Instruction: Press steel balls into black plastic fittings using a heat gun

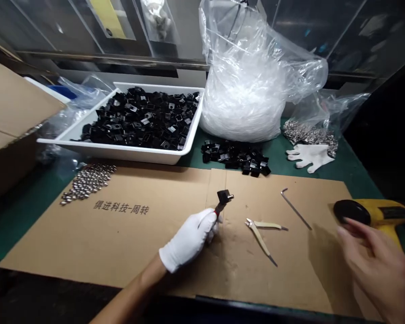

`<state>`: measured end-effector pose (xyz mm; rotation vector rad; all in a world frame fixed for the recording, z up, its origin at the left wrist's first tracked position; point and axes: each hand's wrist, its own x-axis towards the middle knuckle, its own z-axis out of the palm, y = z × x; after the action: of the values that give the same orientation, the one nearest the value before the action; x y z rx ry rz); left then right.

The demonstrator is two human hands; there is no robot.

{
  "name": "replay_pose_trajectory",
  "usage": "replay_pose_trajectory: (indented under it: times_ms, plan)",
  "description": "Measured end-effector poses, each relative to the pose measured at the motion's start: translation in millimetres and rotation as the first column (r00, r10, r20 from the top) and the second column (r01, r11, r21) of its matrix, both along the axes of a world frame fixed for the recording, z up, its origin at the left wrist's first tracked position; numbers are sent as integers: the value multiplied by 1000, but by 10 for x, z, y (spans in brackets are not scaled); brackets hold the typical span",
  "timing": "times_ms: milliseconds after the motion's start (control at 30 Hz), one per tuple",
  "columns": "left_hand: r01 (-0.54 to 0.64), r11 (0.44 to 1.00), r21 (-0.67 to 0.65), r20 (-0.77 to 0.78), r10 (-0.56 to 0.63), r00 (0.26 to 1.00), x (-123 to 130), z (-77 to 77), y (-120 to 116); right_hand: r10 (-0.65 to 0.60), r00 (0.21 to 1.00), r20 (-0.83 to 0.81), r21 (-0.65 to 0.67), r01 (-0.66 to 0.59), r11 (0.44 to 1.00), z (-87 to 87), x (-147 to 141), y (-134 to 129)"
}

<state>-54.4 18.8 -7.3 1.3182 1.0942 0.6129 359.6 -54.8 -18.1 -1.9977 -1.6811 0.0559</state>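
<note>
My left hand (192, 236), in a white glove, is closed around a tool with a red part showing at the fingers. At the tool's upper end sits a black plastic piece (223, 196) with a small metal pin sticking out to the right. My bare right hand (374, 261) is at the right edge, blurred, its fingers apart and near the black round end of a yellow power tool (388, 212). Between the hands lie cutting pliers (260, 234) with cream handles, spread open, and a hex key (296, 209).
A white tray (121, 153) of black pieces stands behind the cardboard sheet (138, 243). Metal parts (89, 182) lie at left. Loose black pieces (236, 156), a big plastic bag (246, 94) and a white glove (309, 156) are at the back. A carton (16, 103) stands far left.
</note>
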Motion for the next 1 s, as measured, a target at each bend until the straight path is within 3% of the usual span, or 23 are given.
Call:
replay_pose_trajectory:
  times_ms: [100,233,333,433,567,633,700,733,833,1000]
  plan:
    - [-24,996,85,10,23,1000,61,-72,-97,156,988,22,-81,-153,985,-217,-450,409]
    - [-64,994,86,64,58,996,110,-139,-174,108,992,64,-116,-100,988,-497,-680,854]
    - [-126,992,21,142,121,982,111,-189,-209,92,995,28,-132,-87,987,-533,-687,943]
    - [-150,981,-121,226,174,958,99,-249,-249,59,996,-64,-139,-67,988,-419,-686,878]
    - [-107,951,-290,294,195,936,88,-314,-304,27,945,-326,-189,-93,978,-66,-882,628]
    - [-89,944,-318,292,186,938,84,-328,-318,54,864,-501,-170,-159,973,150,-1102,483]
    - [-80,947,-312,283,173,943,79,-326,-322,125,674,-728,-101,-286,953,345,-1362,374]
    - [-76,949,-305,278,165,946,78,-321,-321,160,618,-770,-69,-331,941,425,-1487,340]
    - [-69,957,-280,252,143,957,77,-292,-321,238,534,-811,11,-393,919,575,-1768,313]
    - [-63,972,-227,200,110,974,73,-267,-337,305,511,-804,49,-453,890,609,-1896,356]
